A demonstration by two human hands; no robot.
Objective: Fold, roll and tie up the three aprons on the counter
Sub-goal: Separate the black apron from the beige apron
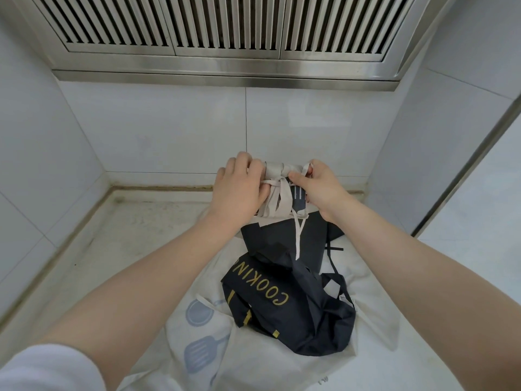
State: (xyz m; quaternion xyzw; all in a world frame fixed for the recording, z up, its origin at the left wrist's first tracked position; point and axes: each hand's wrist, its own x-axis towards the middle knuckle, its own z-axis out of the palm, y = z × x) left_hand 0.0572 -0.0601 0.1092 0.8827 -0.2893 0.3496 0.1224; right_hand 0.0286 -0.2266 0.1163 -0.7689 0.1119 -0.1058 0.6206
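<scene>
Nearest: white apron [366, 348] w/ blue utensil print spread flat on the counter [127, 230]. On it, dark navy "COOKING" apron [293, 311], crumpled, no clear axis. Beyond, beige rolled apron [277, 170], long axis left-right, held up near the back wall. L hand [239, 190] curls round its left end, pinching the strap [275, 201]; R hand [318, 187] pinches a strap end at the right. 3 aprons: 1 rolled, 2 loose.

Below my grip, the pale counter [118, 238] carries a spread white apron [197, 334]; a crumpled navy apron [296, 306] lies on that.
</scene>
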